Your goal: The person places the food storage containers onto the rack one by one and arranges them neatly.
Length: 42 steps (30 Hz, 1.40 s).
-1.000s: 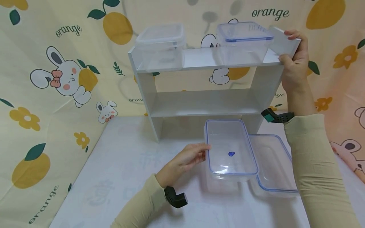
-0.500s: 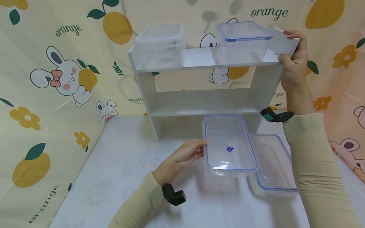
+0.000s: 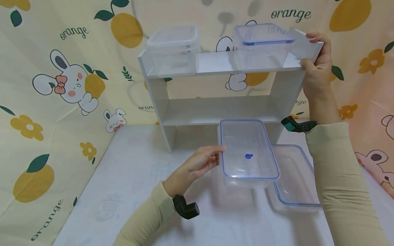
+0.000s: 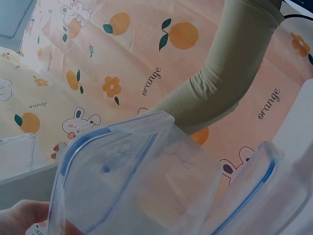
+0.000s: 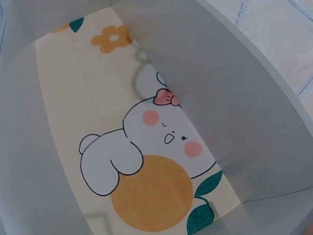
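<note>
My left hand (image 3: 197, 164) grips the left edge of a clear blue-rimmed container (image 3: 246, 143), held up in front of the shelf's lower right part. In the left wrist view, the fingers (image 4: 30, 213) pinch the side of this container (image 4: 110, 147). My right hand (image 3: 318, 73) holds the top right end panel of the grey-white shelf (image 3: 215, 111), thumb in front and fingers over the edge. The right wrist view shows the shelf's inner boards (image 5: 195, 63) with no hand visible.
A second blue-rimmed container (image 3: 297, 174) lies on the table (image 3: 123, 191) at the right. The top board bears a frosted-lid container (image 3: 173, 51) at left and a blue-rimmed one (image 3: 263, 46) at right. Printed cloth (image 3: 77, 136) hangs behind.
My left hand has moved up and slightly away with the container, toward the shelf's middle board. My right hand stays on the end panel.
</note>
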### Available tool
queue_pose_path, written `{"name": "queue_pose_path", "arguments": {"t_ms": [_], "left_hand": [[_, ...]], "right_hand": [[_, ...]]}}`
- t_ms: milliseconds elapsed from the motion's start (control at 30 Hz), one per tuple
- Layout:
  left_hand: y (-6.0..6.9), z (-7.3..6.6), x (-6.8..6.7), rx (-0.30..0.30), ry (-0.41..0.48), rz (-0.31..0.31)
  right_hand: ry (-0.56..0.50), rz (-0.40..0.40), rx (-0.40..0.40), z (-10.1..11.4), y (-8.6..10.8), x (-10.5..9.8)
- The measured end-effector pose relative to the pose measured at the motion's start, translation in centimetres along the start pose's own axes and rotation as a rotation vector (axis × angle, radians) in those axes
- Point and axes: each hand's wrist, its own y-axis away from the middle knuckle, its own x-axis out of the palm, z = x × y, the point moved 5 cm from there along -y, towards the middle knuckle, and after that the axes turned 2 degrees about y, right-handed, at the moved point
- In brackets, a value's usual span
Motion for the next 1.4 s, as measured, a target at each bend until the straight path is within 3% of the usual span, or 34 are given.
{"name": "queue_pose_path", "arguments": {"t_ms": [667, 1000, 1400], "left_hand": [[0.5, -2.2, 0.6, 0.049, 0.088, 0.0], [0.5, -3.2, 1.1, 0.093, 0.078, 0.025], [0.0, -4.3, 1.4, 0.115, 0.111, -0.006]], "right_hand": [[-0.005, -0.007, 0.009, 0.1, 0.0, -0.1], [-0.035, 0.01, -0.009, 0.1, 0.0, 0.0], [-0.031, 0.016, -0.009, 0.1, 0.1, -0.1]]}}
